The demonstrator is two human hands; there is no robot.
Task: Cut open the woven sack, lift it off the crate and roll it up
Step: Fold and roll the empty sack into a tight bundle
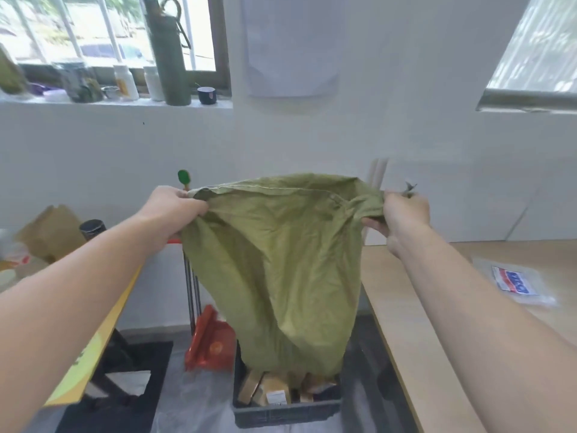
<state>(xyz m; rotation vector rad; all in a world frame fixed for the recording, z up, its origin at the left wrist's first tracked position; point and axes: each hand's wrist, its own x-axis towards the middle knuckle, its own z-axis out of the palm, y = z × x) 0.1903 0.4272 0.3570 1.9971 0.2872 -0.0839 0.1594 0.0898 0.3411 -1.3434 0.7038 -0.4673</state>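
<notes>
The green woven sack (274, 260) hangs spread between the left hand (178, 204) and right hand (404, 214), whose curled fingers (373, 225) pinch its top corners, its lower end reaching down to the open dark crate (281, 412) on the floor.

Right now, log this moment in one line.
stage: lift-off | olive-green woven sack: held up, lower end over dark plastic crate | left hand: grips top edge | right hand: grips top edge
</notes>
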